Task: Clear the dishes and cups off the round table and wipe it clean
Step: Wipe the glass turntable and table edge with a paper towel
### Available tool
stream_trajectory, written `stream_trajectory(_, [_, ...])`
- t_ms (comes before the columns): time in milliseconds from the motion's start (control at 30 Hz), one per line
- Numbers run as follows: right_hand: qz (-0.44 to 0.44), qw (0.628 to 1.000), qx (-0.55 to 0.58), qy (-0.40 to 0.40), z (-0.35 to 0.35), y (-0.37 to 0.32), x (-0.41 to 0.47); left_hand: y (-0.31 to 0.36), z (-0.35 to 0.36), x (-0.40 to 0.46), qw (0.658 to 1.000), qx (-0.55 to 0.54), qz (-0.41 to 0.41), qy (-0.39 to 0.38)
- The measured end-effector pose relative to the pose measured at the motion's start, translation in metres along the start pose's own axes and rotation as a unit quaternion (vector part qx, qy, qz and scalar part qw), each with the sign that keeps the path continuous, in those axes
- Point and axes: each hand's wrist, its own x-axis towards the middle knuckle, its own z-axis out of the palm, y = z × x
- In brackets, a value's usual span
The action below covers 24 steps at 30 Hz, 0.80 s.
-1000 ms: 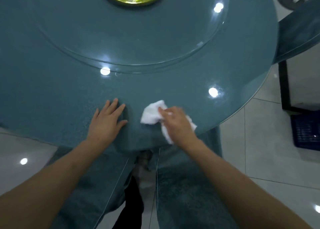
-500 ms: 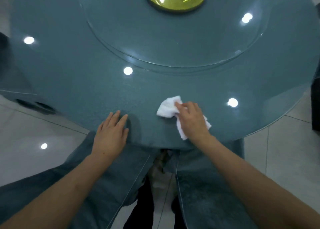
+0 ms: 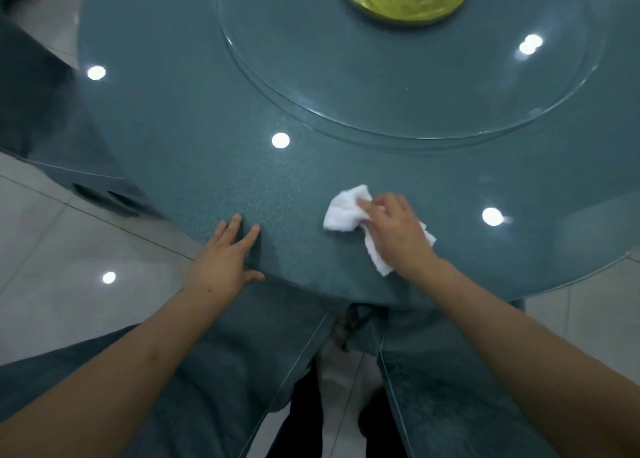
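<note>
A round table (image 3: 194,118) with a blue-grey cloth under glass fills the upper view. A clear glass turntable (image 3: 398,86) on a yellow-green hub (image 3: 405,3) sits at its middle. My right hand (image 3: 394,232) presses a crumpled white cloth (image 3: 343,211) onto the glass near the front edge, fingers curled over it. My left hand (image 3: 225,256) lies flat with straight fingers on the table's near edge, to the left of the cloth. No dishes or cups show on the visible part of the table.
The tablecloth (image 3: 242,371) hangs down in front of my legs. Glossy pale floor tiles (image 3: 69,249) surround the table. A draped chair (image 3: 31,111) stands at the left.
The view has shifted so the table sits further right in the frame. My right hand has slid the white cloth along the front edge; my left hand has moved out toward the table's rim.
</note>
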Motion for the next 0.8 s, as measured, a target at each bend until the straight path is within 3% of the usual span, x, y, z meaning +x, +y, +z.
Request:
stream_trajectory(100, [0.184, 0.982, -0.029, 0.042, 0.024, 0.008, 0.071, -0.003, 0.001, 0.002, 1.000, 0.007, 0.006, -0.007])
stream_trajectory(167, [0.226, 0.973, -0.027, 0.030, 0.042, -0.023, 0.083, -0.005, 0.004, 0.003, 1.000, 0.005, 0.007, -0.002])
stream_trajectory(200, [0.193, 0.981, -0.009, 0.020, 0.044, -0.042, 0.074, -0.005, 0.005, 0.003, 1.000, 0.001, 0.007, -0.002])
stream_trajectory(267, [0.045, 0.998, 0.050, -0.021, 0.037, -0.071, 0.026, -0.008, 0.006, 0.004, 1.000, -0.001, 0.008, -0.002])
stream_trajectory(367, [-0.132, 0.979, 0.107, -0.113, 0.006, -0.074, -0.046, -0.009, 0.007, 0.004, 1.000, -0.001, 0.011, -0.011])
stream_trajectory(433, [-0.184, 0.969, 0.099, -0.134, -0.003, -0.050, -0.044, -0.009, 0.008, 0.003, 1.000, -0.006, 0.009, -0.013])
stream_trajectory(533, [-0.108, 0.992, 0.048, -0.039, 0.009, -0.014, 0.022, -0.011, 0.009, 0.005, 1.000, -0.023, 0.009, -0.005])
stream_trajectory(600, [0.025, 0.999, 0.013, 0.018, 0.026, -0.007, 0.075, -0.013, 0.010, 0.005, 0.999, -0.032, 0.010, -0.001])
stream_trajectory(667, [0.192, 0.981, 0.003, 0.039, 0.047, -0.025, 0.105, -0.016, 0.011, 0.007, 0.999, -0.032, 0.019, 0.012])
stream_trajectory(700, [0.226, 0.973, 0.005, 0.044, 0.056, -0.043, 0.108, -0.019, 0.010, 0.009, 0.999, -0.031, 0.028, 0.022])
stream_trajectory(733, [0.209, 0.977, 0.017, 0.041, 0.060, -0.063, 0.104, -0.023, 0.007, 0.011, 0.998, -0.033, 0.035, 0.034])
stream_trajectory(800, [0.066, 0.996, 0.066, -0.001, 0.054, -0.094, 0.067, -0.034, 0.000, 0.018, 0.997, -0.034, 0.045, 0.045])
